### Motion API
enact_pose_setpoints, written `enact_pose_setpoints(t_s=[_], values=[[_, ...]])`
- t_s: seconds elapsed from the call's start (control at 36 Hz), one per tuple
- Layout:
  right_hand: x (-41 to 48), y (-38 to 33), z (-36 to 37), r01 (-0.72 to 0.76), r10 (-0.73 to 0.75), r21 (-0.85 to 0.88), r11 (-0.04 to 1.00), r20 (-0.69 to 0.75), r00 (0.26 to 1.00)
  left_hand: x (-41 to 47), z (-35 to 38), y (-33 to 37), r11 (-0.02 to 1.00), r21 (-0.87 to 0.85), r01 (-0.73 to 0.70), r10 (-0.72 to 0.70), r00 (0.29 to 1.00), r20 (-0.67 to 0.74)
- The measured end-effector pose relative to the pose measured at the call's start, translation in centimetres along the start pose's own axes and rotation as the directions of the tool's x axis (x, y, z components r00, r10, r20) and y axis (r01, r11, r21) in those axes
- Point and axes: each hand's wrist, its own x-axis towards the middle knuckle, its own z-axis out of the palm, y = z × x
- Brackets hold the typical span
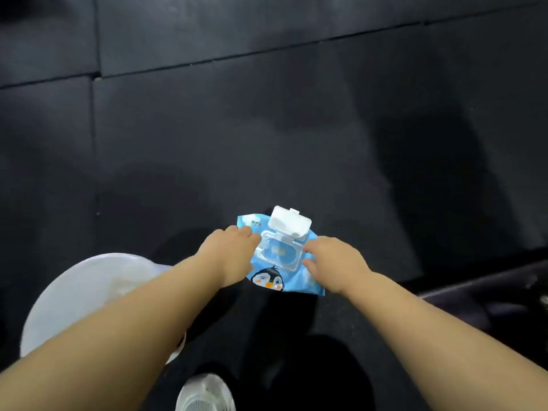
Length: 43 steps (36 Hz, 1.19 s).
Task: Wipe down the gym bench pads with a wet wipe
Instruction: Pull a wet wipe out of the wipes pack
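At far left a white round container (74, 295), perhaps a bin, is half covered by the forearm, so I cannot make out what is in it. The left hand (231, 250) has its fingers curled over the left edge of the wet-wipe pack (284, 280). It grips the pack in the air above the black rubber floor (267, 114), probably to steady it while a wipe is drawn. The pack's white flip lid (290, 222) stands open, and no wipe shows in the opening yet. The right hand (335, 262) brings a curled finger and thumb to the right end of the opening. Whether they pinch anything cannot be told. At far right a dark padded edge (489, 292), likely the bench, is cut off and blurred.
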Motion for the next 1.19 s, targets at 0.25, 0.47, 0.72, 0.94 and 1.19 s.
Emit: enact_pose_setpoints(t_s=[0.25,0.47,0.72,0.94,1.19], values=[[4.1,0.1,5.6,0.145,-0.123,0.056,0.988,-0.286,0.95,4.4,4.7,0.3,0.996,-0.069,0.06,-0.063,0.997,-0.05],[5.2,0.3,6.4,0.184,-0.196,-0.066,0.981,-0.361,0.912,4.7,5.0,-0.1,0.976,-0.197,0.088,-0.11,0.988,-0.105],[5.3,0.7,6.9,0.175,-0.222,-0.168,0.97,-0.32,0.921,3.8,6.3,1.2,0.93,-0.311,0.196,-0.246,0.96,-0.131],[5.7,0.0,7.1,0.232,-0.304,-0.244,0.942,-0.32,0.897,3.7,6.8,0.9,0.919,-0.358,0.164,-0.226,0.964,-0.138],[6.2,-1.2,7.1,0.25,-0.288,-0.189,0.95,-0.213,0.934,3.9,6.9,0.8,0.902,-0.392,0.178,-0.246,0.961,-0.13]])
